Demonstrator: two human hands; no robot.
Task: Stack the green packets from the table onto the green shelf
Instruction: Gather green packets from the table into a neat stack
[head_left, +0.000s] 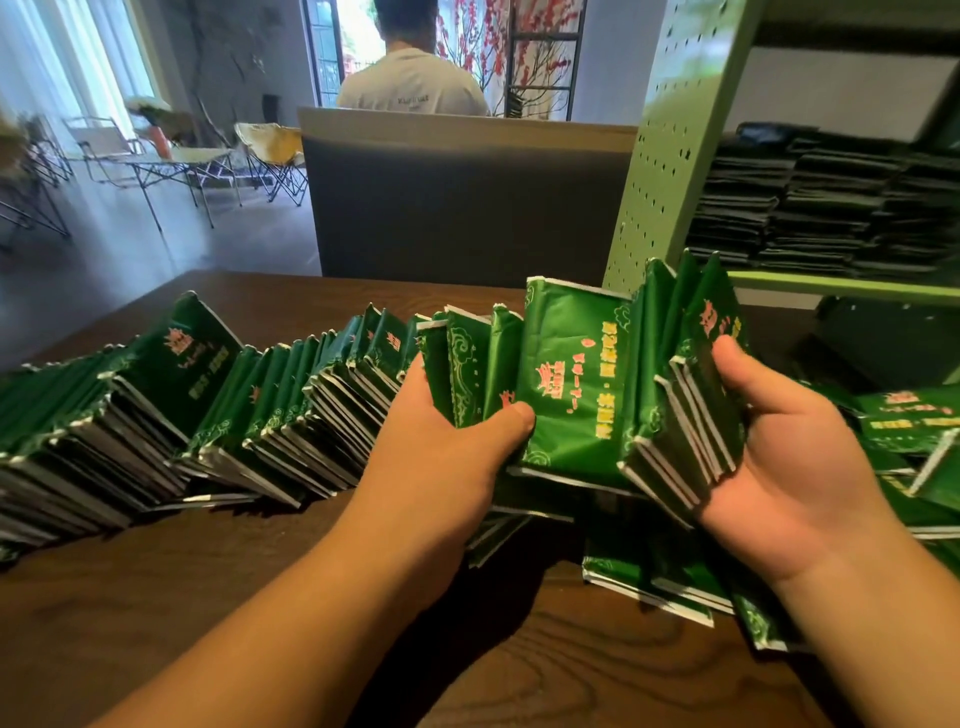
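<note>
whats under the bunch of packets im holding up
Under the held bunch, loose green packets lie flat on the brown table. How many lie beneath is hidden by the bunch and both hands.

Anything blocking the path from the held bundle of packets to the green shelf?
Nothing visible does. Left hand and right hand hold the bundle of packets above the table; the green shelf is just behind to the right, its front open, with dark stacks already filling much of it.

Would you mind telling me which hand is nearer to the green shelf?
Right. The right hand grips packets just below the green shelf; the left hand grips packets further left of it.
</note>
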